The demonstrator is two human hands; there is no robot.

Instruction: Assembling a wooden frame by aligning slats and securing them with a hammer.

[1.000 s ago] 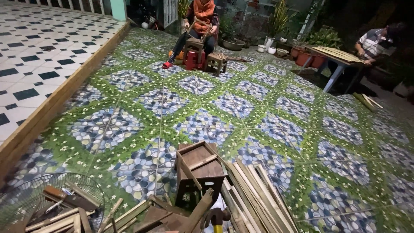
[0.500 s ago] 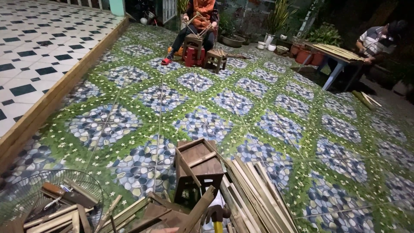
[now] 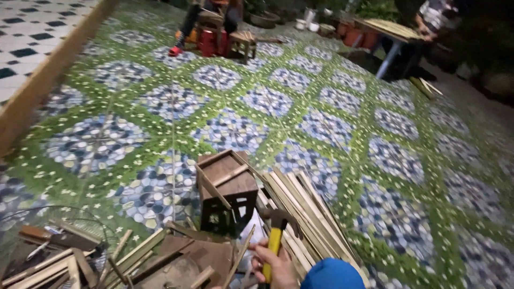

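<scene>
My one visible hand (image 3: pixel 273 262), low at the bottom edge of the view, has its grip closed around the yellow handle of a hammer (image 3: pixel 277 227), whose dark head stands up just above my knuckles; which hand it is I cannot tell for sure, I take it for my right, and the other hand does not show at all. The hammer sits wholly in that grip, head raised over the near end of a bundle of bamboo slats (image 3: pixel 308 214) that fans out on the patterned floor (image 3: pixel 342 118) just beside it. Directly ahead of the hammer head, close but not touching, stands a small dark wooden stool (image 3: pixel 227 187). To the left lie loose wooden offcuts (image 3: pixel 134 257) and a wire fan guard (image 3: pixel 48 235). As for progress, I judge the work is in mid-course: the slats lie cut and stacked, the hammer is in hand, but nothing I can see is yet joined or being struck. Far off, another person sits near a red stool (image 3: pixel 209 43)
</scene>
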